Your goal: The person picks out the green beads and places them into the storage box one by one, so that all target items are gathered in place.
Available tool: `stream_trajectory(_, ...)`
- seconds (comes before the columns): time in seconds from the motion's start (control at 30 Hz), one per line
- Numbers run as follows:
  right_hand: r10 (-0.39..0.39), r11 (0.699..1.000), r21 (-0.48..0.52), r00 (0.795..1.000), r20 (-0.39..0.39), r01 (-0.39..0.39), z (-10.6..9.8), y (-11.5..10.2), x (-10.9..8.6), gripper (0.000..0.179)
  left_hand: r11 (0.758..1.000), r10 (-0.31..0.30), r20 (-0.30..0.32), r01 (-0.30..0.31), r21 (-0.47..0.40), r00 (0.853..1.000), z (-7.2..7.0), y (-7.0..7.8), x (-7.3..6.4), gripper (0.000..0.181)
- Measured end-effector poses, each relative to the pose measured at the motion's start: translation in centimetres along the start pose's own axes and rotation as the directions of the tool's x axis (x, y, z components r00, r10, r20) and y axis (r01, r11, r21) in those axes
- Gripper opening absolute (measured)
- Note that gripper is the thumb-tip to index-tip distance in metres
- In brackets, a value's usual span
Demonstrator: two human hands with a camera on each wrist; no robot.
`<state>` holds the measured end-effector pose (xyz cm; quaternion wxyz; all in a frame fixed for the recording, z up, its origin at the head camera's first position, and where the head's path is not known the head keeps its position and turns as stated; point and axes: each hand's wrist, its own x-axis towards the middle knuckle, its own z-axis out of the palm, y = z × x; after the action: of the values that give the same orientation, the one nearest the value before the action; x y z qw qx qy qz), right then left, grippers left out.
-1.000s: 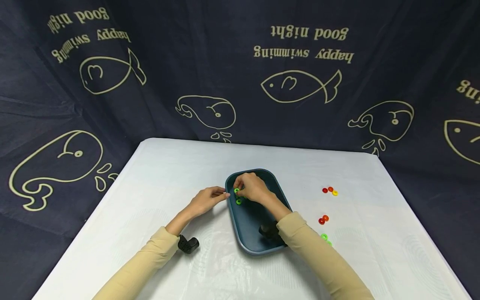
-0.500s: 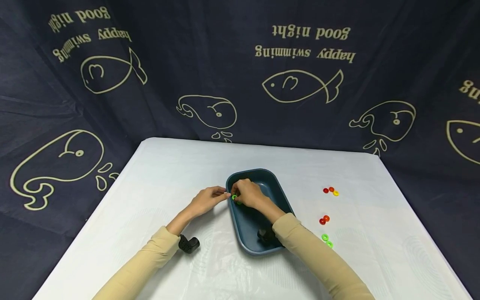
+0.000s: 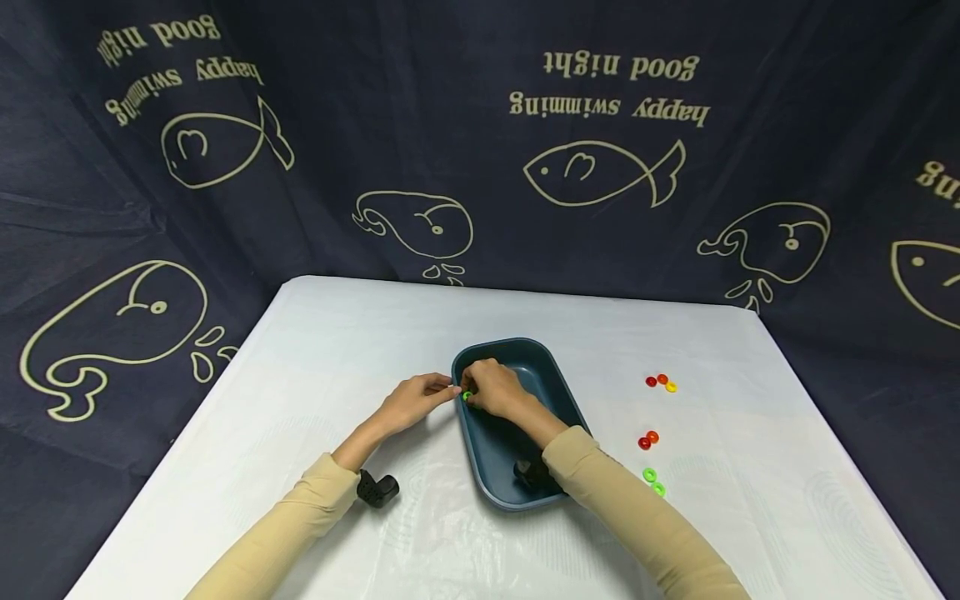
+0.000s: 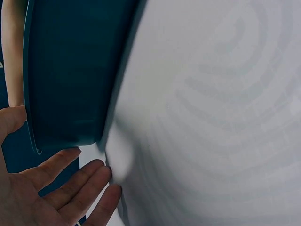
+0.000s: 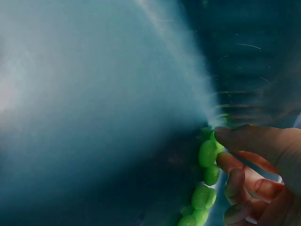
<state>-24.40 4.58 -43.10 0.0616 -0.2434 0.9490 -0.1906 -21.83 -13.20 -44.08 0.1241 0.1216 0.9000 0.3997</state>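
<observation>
A dark blue rectangular tray [image 3: 495,454] stands mid-table. My right hand [image 3: 495,388] reaches into it at the left wall. In the right wrist view, the thumb and index finger pinch a small green ring [image 5: 218,145] at the upper end of a row of green rings [image 5: 201,197] beside the tray wall. My left hand [image 3: 411,403] lies at the tray's left outer side. Its thumb [image 4: 16,118] touches the rim, and its other fingers extend loosely below the tray's edge. From the head view, my right hand hides most of the row.
Right of the tray lie red, orange and yellow rings [image 3: 662,380], a red and orange pair [image 3: 648,440] and two green rings [image 3: 654,482]. Black wrist cameras sit under the left wrist [image 3: 377,489] and over the tray [image 3: 531,473]. A dark printed curtain [image 3: 480,167] hangs behind.
My right hand has shifted slightly nearer, along the left wall, and now covers green rings seen before. The right sleeve moved left, uncovering the green pair on the table. My left hand stays put.
</observation>
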Motion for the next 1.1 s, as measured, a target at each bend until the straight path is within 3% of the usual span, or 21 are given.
stream_trajectory(0.47,0.058,0.994,0.095,0.991,-0.123,-0.047,-3.6,0.4,-1.4,0.013,1.0,-0.02,-0.017,0.02,0.015,1.0,0.0,0.2,0.0,0.05)
stream_trajectory(1.1,0.066,0.984,0.178,0.981,-0.181,-0.033,-6.5,2.3,-3.0,0.017,1.0,-0.015,-0.021,0.016,0.013,1.0,0.1,0.3,-0.1,0.048)
